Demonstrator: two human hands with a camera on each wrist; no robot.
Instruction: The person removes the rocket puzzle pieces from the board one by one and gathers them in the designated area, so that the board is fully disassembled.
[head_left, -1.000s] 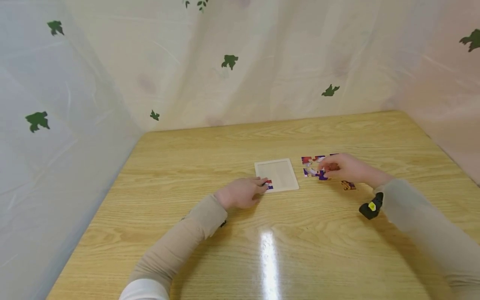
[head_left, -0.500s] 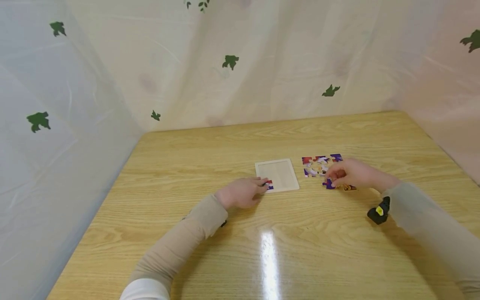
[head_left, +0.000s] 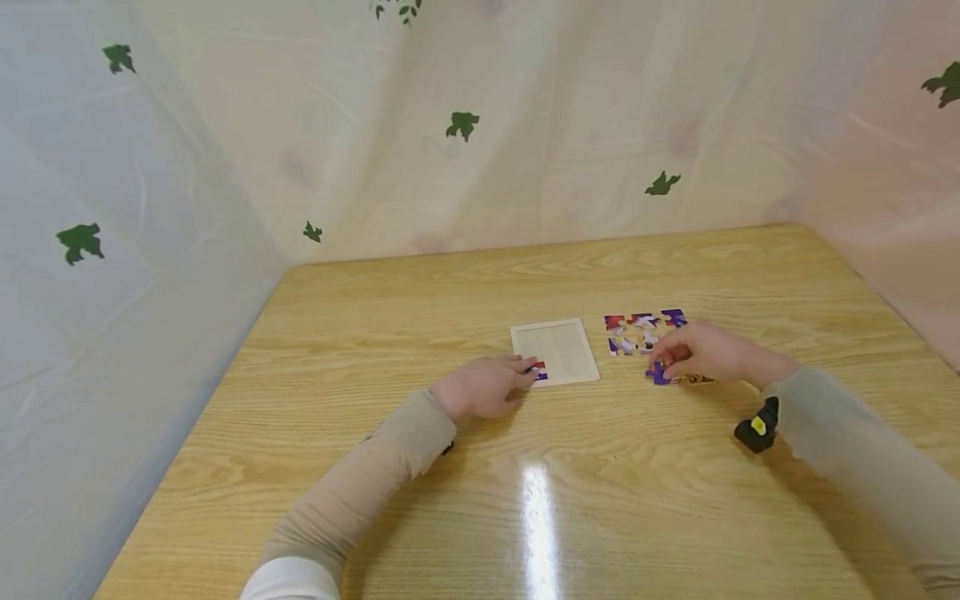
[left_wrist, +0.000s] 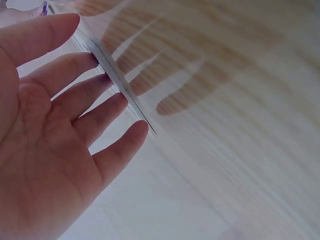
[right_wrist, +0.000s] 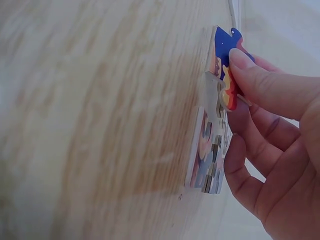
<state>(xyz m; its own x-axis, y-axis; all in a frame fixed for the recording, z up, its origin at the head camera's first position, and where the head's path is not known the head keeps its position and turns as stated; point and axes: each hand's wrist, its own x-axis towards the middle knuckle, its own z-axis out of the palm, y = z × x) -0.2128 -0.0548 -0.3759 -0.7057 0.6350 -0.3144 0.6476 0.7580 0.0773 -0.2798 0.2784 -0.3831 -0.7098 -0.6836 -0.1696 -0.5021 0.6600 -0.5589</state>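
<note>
Straight fingers of my left hand (head_left: 483,386) rest at the lower left corner of a pale square puzzle tray (head_left: 570,381). They touch a red and blue puzzle piece (head_left: 541,370) lying in that corner. In the left wrist view, the left palm (left_wrist: 55,130) shows with its fingertips along the tray's edge. To the right of the tray, my right hand (head_left: 708,350) pinches a blue jigsaw piece (right_wrist: 221,47) between thumb and fingers, close over the table. Several loose jigsaw pieces (head_left: 614,322) lie in rows beyond and beside this hand, some hidden behind it.
The wood-grain table (head_left: 420,317) carries the tray and pieces. A pale curtain (head_left: 360,150) with green leaf shapes hangs along its back and sides. A black wrist device (head_left: 756,429) hangs below the right cuff.
My right hand has drawn the blue jigsaw piece back from the group toward me and slightly right, then barely moved over the last half second. My left hand has stayed still.
</note>
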